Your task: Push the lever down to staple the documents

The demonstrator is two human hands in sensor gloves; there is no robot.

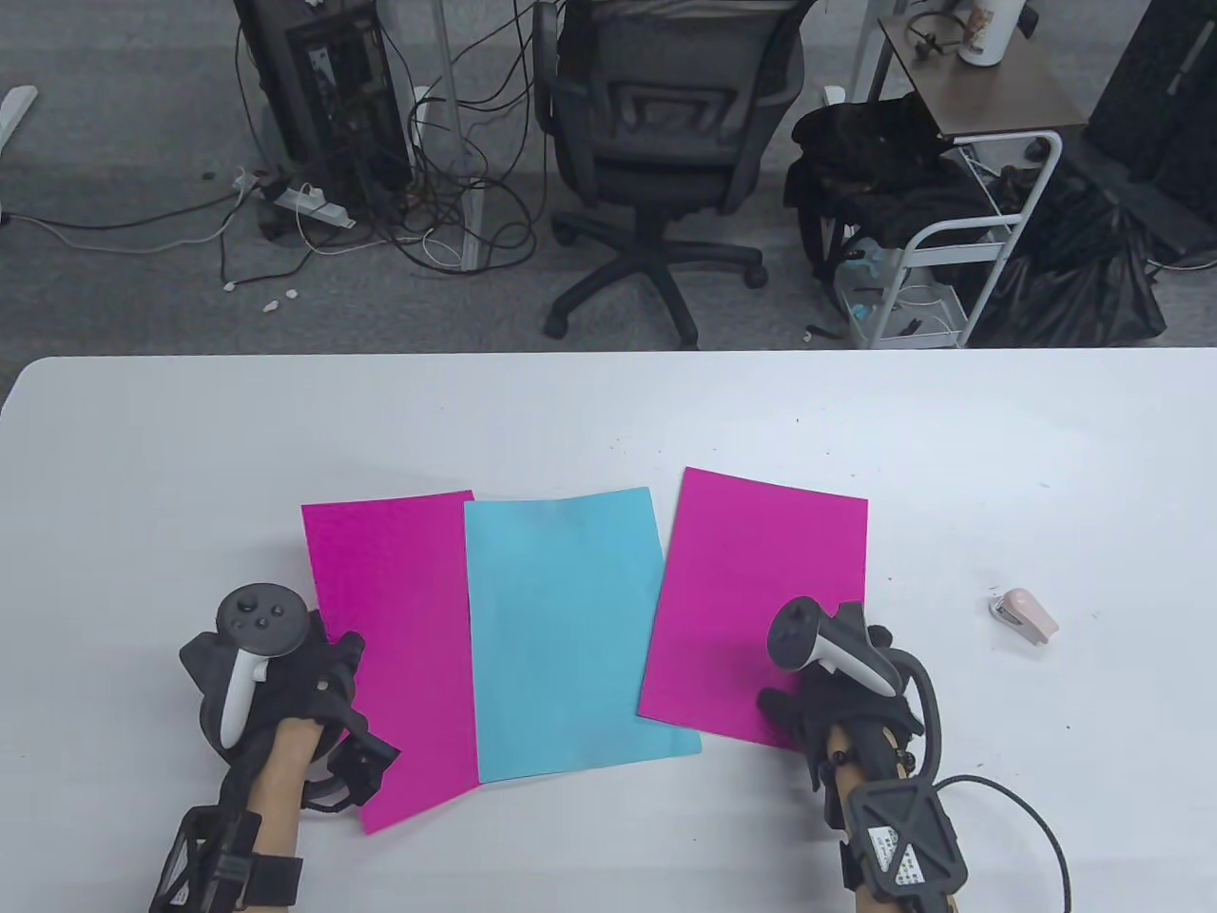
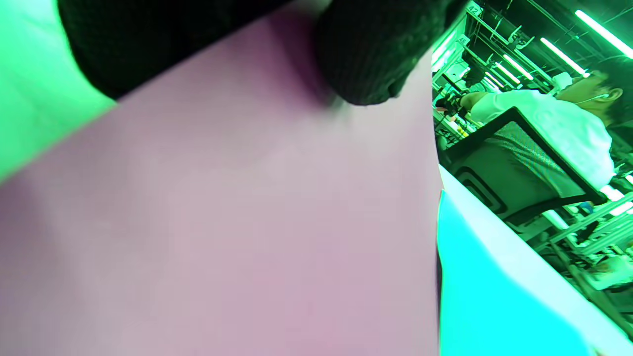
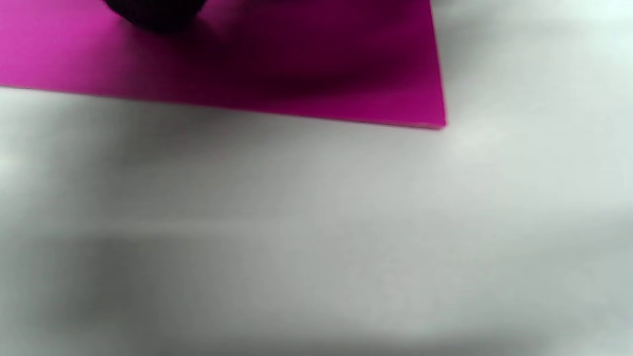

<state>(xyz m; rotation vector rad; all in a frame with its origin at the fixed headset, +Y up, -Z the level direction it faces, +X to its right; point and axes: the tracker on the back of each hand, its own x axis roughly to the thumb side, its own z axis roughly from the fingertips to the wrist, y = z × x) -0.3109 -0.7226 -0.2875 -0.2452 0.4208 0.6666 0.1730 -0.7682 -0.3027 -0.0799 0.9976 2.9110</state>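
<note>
Three paper sheets lie side by side on the white table [image 1: 608, 418]: a left magenta sheet [image 1: 399, 609], a blue sheet [image 1: 570, 628] and a right magenta sheet [image 1: 751, 590], their edges overlapping. A small pink stapler [image 1: 1025, 616] lies alone at the right, apart from the sheets. My left hand [image 1: 328, 666] rests on the left magenta sheet's left edge; its gloved fingertips [image 2: 366, 64] touch the paper [image 2: 247, 222]. My right hand [image 1: 794, 709] rests on the right magenta sheet's near right corner; a fingertip [image 3: 153, 12] shows over that sheet [image 3: 296, 59]. Neither hand holds anything.
A black office chair [image 1: 666, 143] and a white cart [image 1: 951, 238] stand on the floor beyond the table's far edge. Bare table surface [image 3: 316, 222] lies to the right of the sheets, around the stapler.
</note>
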